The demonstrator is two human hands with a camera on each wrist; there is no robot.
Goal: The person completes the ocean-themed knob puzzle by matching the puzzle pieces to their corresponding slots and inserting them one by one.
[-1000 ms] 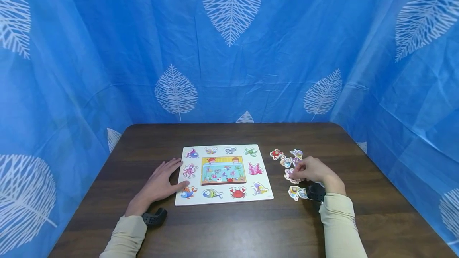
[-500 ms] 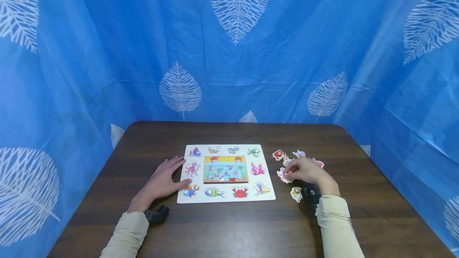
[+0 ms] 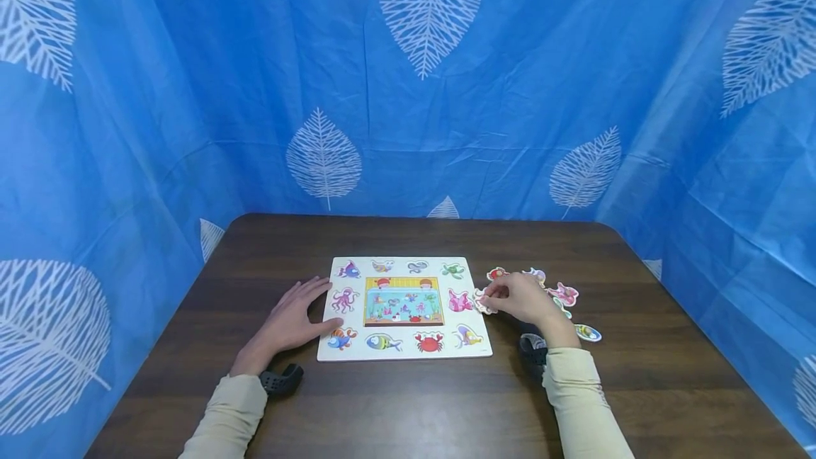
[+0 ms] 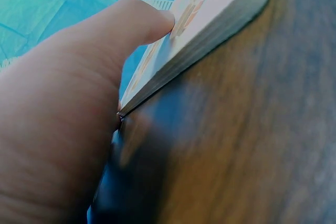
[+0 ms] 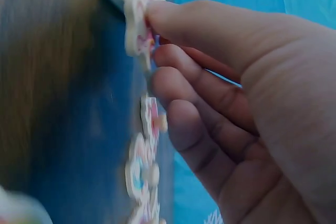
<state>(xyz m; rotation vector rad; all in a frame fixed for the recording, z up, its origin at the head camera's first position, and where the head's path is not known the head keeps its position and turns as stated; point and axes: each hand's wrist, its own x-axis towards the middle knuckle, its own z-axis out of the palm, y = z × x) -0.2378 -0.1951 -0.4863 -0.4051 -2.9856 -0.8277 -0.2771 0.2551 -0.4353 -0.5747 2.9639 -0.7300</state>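
A white puzzle board with printed sea animals around a fish-tank picture lies flat on the table. My left hand rests at its left edge, fingers spread along the side. The left thumb touches the board's top near the corner in the left wrist view. Between thumb and fingertips, my right hand pinches a pink-and-white puzzle piece at the board's right edge. In the right wrist view this puzzle piece is tilted on edge, partly covered by the thumb; the other fingers curl loosely below.
Several loose puzzle pieces lie right of the board, some hidden behind the right hand. Among them are a pink piece, a striped fish piece and a red piece. Blue leaf-print cloth hangs behind the dark wooden table.
My right hand has picked the pink-and-white puzzle piece from the loose pieces and carried it left to the board's edge, uncovering other pieces. The left hand stays at the board.
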